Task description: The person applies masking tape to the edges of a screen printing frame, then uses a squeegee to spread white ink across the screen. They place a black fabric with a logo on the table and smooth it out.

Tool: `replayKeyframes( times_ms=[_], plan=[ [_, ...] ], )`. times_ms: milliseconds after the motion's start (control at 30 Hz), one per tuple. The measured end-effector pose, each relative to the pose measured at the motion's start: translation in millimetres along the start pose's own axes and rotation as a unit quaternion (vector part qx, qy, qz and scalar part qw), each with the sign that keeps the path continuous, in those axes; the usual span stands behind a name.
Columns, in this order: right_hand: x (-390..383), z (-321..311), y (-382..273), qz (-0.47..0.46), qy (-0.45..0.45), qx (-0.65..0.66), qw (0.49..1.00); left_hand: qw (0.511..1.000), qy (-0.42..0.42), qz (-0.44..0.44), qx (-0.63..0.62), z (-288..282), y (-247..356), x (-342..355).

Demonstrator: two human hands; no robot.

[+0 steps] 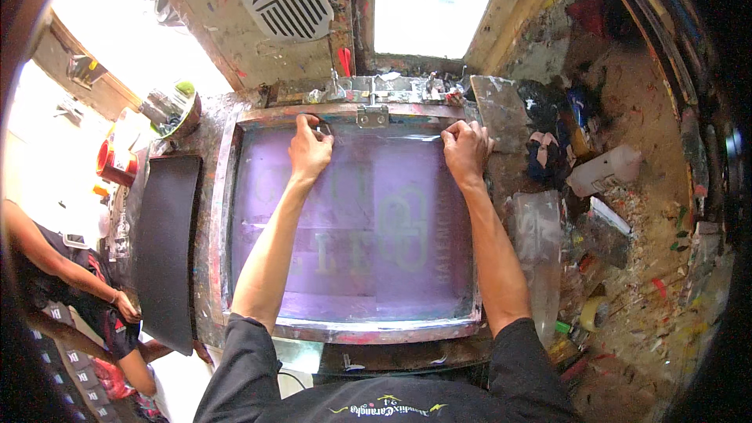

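A screen-printing frame (356,334) with purple mesh (407,180) lies flat in front of me, and pale letter shapes show in the mesh. Both my arms reach across it to its far end. My left hand (311,149) is closed in a pinch near the far left, with a small shiny loop at its fingertips. At the far right, my right hand (467,153) has its fingers curled and pressed together. Between the hands runs a shiny clear strip (423,138), which looks like clear tape along the far edge of the mesh. A metal hinge clamp (372,115) holds the frame's far bar.
Left of the frame stands a black board (166,243), with a red container (117,160) and a tub (176,110) beyond. On the right lie a white bottle (605,171), a tape roll (594,313) and clutter. Another person's hand (125,307) is at far left.
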State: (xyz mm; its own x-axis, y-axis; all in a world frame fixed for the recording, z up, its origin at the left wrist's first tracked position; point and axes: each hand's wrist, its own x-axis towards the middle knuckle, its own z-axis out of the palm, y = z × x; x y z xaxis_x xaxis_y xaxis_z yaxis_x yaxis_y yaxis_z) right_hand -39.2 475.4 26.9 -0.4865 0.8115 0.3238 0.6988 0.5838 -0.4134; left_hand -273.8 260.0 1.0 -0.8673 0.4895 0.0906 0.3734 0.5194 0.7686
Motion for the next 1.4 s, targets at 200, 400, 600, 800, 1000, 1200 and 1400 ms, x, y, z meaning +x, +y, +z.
replayKeyframes(
  times_ms=[200,400,600,800,1000,1200,1400],
  plan=[
    [1.2,0.0,3.1,-0.022,0.039,-0.088,0.995,0.998,0.047,-0.005,0.052,20.0,24.2,-5.2],
    [-9.8,-1.6,-8.9,-0.067,0.091,-0.163,0.980,0.942,0.231,0.175,0.171,33.3,28.3,-32.4],
    [-17.7,39.5,7.4,-0.229,0.065,-0.039,0.970,0.947,0.083,0.265,0.161,37.8,26.7,-31.1],
    [-15.0,25.1,-8.4,-0.149,-0.007,0.006,0.989,0.956,0.063,0.250,0.138,25.8,-8.2,-33.4],
    [-88.5,-152.5,-18.3,-0.079,0.107,0.176,0.975,0.926,-0.234,0.291,0.056,-120.9,20.8,-220.5],
    [-261.5,-241.8,66.6,0.100,0.159,0.270,0.944,0.916,-0.140,0.189,0.325,-162.8,-31.5,-351.6],
    [-366.8,-257.6,156.4,0.270,0.274,0.160,0.909,0.844,0.062,0.352,0.399,-163.5,-70.0,-359.7]
  ],
)
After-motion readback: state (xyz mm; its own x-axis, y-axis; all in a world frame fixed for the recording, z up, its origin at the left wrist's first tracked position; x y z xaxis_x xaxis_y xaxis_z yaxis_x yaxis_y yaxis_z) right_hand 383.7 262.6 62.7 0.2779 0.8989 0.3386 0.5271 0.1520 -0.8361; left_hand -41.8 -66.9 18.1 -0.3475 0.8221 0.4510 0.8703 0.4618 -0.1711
